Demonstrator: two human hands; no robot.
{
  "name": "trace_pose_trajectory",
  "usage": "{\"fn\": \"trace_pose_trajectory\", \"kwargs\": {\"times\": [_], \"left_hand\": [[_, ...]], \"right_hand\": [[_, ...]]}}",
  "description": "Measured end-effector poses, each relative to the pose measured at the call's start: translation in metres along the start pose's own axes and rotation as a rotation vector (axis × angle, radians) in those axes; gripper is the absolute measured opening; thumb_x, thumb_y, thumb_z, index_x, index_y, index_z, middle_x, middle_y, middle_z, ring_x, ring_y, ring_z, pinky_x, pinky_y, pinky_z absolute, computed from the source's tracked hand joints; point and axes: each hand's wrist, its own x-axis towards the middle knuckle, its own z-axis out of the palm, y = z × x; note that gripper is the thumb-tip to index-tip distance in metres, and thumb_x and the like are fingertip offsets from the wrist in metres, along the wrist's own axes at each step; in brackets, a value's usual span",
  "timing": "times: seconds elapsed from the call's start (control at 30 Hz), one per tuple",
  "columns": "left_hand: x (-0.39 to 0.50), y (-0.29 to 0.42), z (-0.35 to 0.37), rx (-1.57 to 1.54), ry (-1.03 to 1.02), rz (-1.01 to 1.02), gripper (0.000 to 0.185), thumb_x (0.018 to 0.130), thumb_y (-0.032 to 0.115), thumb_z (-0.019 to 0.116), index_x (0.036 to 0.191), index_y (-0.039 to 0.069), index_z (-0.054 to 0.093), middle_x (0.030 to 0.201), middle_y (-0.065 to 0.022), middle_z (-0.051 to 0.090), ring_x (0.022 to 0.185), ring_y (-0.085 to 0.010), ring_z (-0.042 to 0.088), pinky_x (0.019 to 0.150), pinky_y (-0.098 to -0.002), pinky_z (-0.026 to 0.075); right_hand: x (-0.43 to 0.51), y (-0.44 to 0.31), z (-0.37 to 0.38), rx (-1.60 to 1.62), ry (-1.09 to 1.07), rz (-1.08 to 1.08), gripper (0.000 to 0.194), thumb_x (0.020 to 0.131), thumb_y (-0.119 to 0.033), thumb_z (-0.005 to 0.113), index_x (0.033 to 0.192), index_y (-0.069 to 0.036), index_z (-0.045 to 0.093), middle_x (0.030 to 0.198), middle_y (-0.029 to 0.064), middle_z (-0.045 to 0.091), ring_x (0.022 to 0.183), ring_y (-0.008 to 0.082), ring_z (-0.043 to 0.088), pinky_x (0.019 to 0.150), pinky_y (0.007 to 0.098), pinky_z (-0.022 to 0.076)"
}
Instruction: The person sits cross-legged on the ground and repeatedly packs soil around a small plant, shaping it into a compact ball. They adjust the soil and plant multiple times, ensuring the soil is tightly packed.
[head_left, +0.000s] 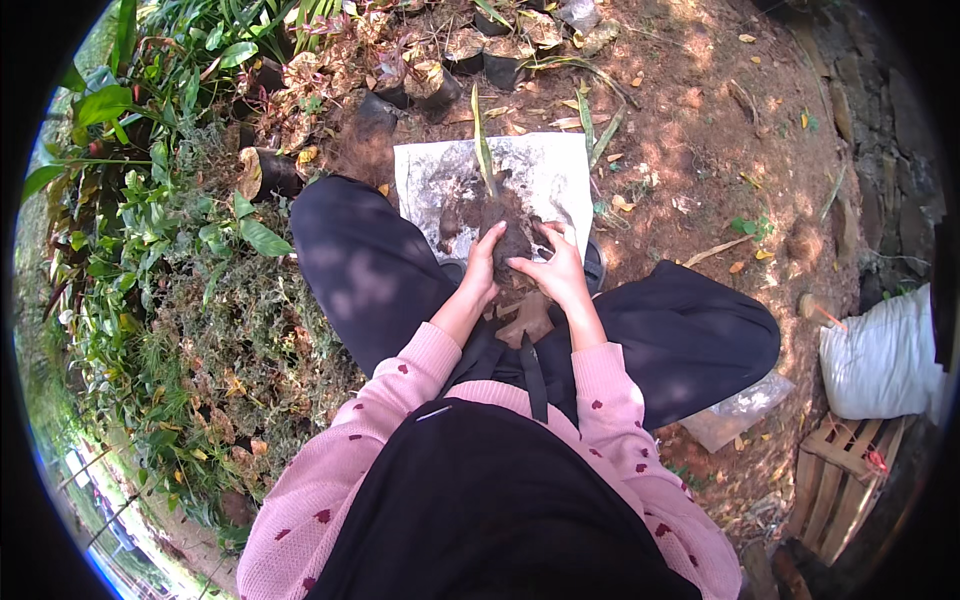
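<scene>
A dark clump of soil lies between my two hands, low over a white sheet smeared with dirt. From the clump's far end rises a long, narrow, yellow-edged snake plant leaf. My left hand cups the clump's left side, the thumb along it. On the right side, my right hand has its thumb against the clump and its fingers bent over the soil beside it. Whether roots are inside the soil cannot be seen.
Black nursery bags of soil stand beyond the sheet. Leafy plants crowd the left. Two cut leaves lie beside the sheet. At right are a white sack, a wooden crate and a clear plastic bag.
</scene>
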Motion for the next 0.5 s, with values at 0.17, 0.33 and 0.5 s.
{"fn": "trace_pose_trajectory", "kwargs": {"times": [0.17, 0.33, 0.5], "left_hand": [[-0.007, 0.005, 0.01, 0.021, 0.07, 0.085, 0.027, 0.085, 0.02, 0.064, 0.105, 0.003, 0.059, 0.088, -0.0073, 0.065, 0.075, -0.0162, 0.064, 0.07, -0.03, 0.053], [-0.019, 0.003, 0.008, 0.184, -0.05, -0.039, 0.042, 0.084, 0.023, 0.064, 0.117, 0.002, 0.051, 0.101, -0.0067, 0.06, 0.091, -0.0192, 0.061, 0.08, -0.0336, 0.051], [-0.016, 0.003, 0.015, 0.137, -0.047, 0.008, 0.048, 0.086, 0.026, 0.063, 0.126, 0.007, 0.045, 0.11, -0.0077, 0.057, 0.102, -0.0192, 0.058, 0.086, -0.0354, 0.05]], "right_hand": [[0.002, -0.012, -0.01, -0.055, 0.015, 0.026, 0.078, 0.062, -0.02, 0.087, 0.125, 0.008, 0.05, 0.132, 0.016, 0.041, 0.117, 0.0256, 0.051, 0.096, 0.0352, 0.0451], [-0.003, -0.022, -0.021, -0.181, 0.109, -0.021, 0.081, 0.059, -0.029, 0.087, 0.123, 0.007, 0.053, 0.132, 0.0197, 0.042, 0.118, 0.0297, 0.05, 0.099, 0.0375, 0.0413], [0.0, -0.002, -0.027, 0.329, 0.088, 0.058, 0.071, 0.067, -0.023, 0.083, 0.122, 0.009, 0.052, 0.127, 0.0158, 0.041, 0.12, 0.0252, 0.046, 0.1, 0.0351, 0.0408]]}}
